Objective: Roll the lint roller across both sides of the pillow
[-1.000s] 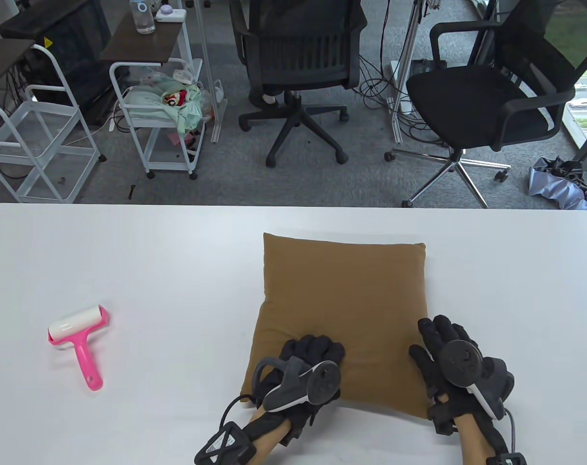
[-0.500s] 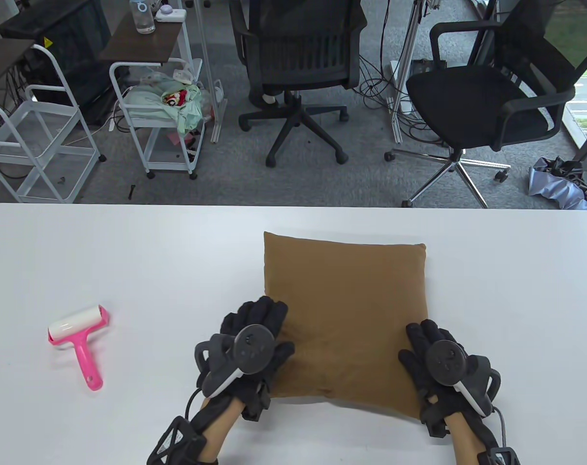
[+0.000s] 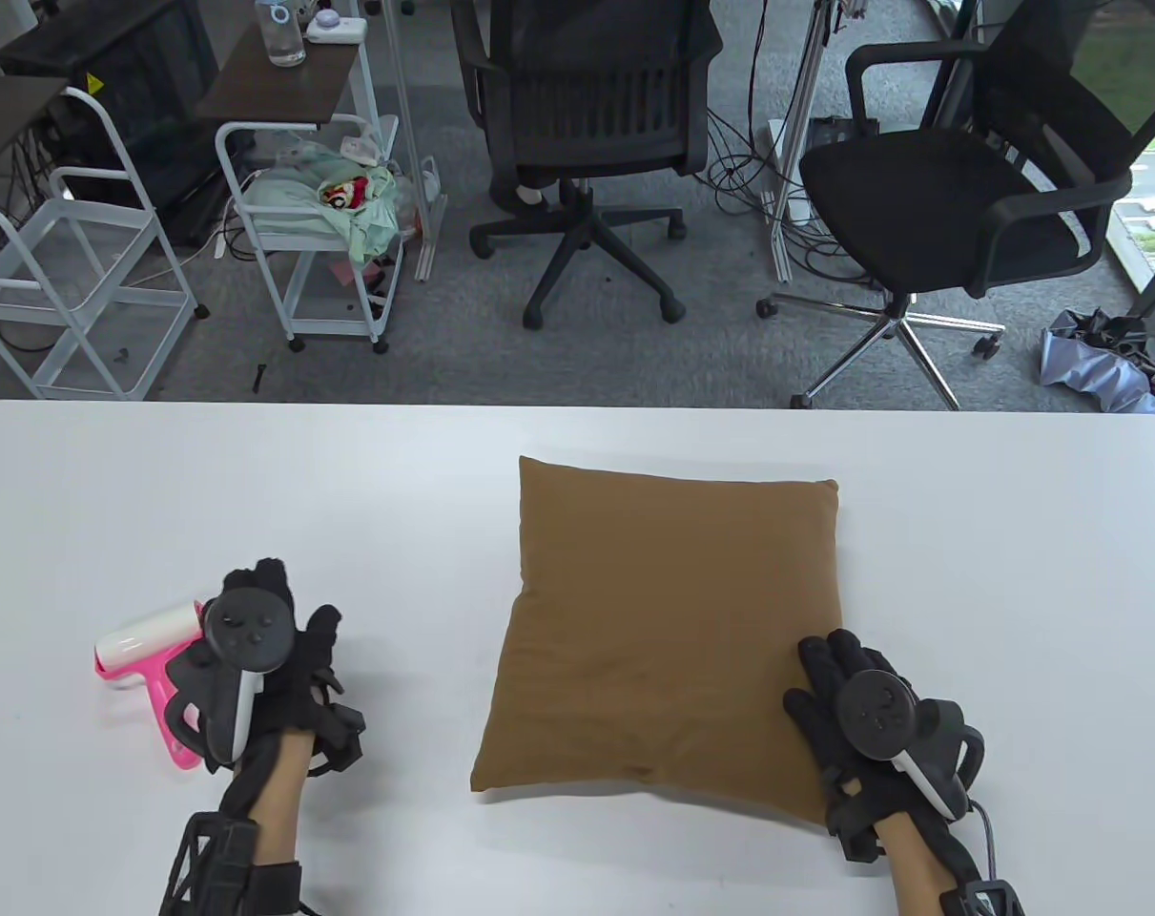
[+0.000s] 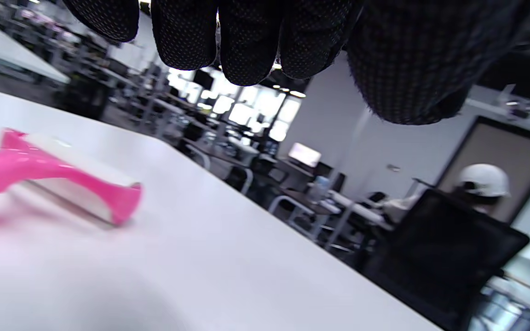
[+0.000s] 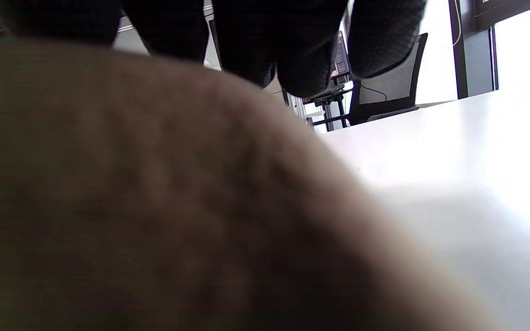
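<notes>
A brown square pillow (image 3: 672, 630) lies flat on the white table (image 3: 348, 496), right of centre. A pink lint roller (image 3: 138, 644) with a white roll lies at the near left. My left hand (image 3: 272, 611) is over the roller's handle and hides most of it. In the left wrist view its fingers (image 4: 246, 41) hang spread above the table, with the lint roller (image 4: 62, 184) lying free below and to the left. My right hand (image 3: 839, 668) rests flat on the pillow's near right corner. In the right wrist view its fingers (image 5: 292, 46) lie on the pillow (image 5: 154, 207).
Beyond the table's far edge stand two black office chairs (image 3: 587, 124) and white wire carts (image 3: 319, 239) on the floor. Bare table surface lies between the roller and the pillow and to the pillow's right.
My left hand left the pillow's near left part and moved left across the table to above the roller's handle. The pillow has puffed back up there. My right hand has barely moved.
</notes>
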The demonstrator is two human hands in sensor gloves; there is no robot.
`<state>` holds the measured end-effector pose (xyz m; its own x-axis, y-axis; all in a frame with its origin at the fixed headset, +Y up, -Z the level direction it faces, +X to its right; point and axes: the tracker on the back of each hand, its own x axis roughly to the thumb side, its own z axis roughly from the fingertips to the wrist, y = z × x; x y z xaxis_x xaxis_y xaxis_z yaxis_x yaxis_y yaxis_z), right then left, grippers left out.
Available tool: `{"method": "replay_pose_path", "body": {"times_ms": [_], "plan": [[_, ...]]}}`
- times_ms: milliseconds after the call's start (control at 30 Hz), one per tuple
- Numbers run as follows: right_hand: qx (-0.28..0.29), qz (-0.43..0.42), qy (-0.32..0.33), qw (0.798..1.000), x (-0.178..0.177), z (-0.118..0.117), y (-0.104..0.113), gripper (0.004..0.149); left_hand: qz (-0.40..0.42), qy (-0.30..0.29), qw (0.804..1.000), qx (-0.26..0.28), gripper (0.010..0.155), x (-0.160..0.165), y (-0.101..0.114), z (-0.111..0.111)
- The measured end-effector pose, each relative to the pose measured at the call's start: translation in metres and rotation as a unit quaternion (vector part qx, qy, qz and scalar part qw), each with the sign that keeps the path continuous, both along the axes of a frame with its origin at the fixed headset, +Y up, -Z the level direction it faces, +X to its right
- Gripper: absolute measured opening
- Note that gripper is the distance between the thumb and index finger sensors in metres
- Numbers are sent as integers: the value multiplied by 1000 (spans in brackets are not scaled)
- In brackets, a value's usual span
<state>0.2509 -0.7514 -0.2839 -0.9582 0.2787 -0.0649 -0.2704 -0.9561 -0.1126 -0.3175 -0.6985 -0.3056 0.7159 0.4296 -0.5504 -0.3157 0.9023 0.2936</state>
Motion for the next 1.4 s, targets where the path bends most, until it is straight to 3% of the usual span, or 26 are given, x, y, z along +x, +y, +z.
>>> {"method": "replay_pose_path", "body": {"times_ms": [133,267,433,533,600,733,933,1067,1233,1400], "plan": [[0,0,-1,1000,0,0,0,61,3,89,993,-79,83,-38,-22,-8],[-1,1,-2,1000,0,0,0,61,10,161,971,-177,87,-71,-53,-9],[-3,-3,-3,1000,0,0,0,61,-6,179,961,-212,84,-83,-81,-4],[-4,-3,-3,1000,0,0,0,61,-90,177,958,-205,76,-81,-83,-6],[-5,-4,-3,1000,0,0,0,61,-97,174,956,-214,76,-80,-82,-9],[-8,-5,-1,1000,0,0,-1,61,-65,143,975,-158,73,-67,-66,-14],[-14,-11,2,1000,0,-1,-1,61,26,40,998,-38,72,-14,-13,-33],[-14,-12,3,1000,0,-1,-1,61,80,-53,995,34,71,39,30,-49],[-16,-12,4,1000,0,-2,-1,61,121,-143,979,85,68,114,68,-69],[-21,-18,5,1000,0,-2,-2,60,78,-191,976,70,66,183,71,-94]]}}
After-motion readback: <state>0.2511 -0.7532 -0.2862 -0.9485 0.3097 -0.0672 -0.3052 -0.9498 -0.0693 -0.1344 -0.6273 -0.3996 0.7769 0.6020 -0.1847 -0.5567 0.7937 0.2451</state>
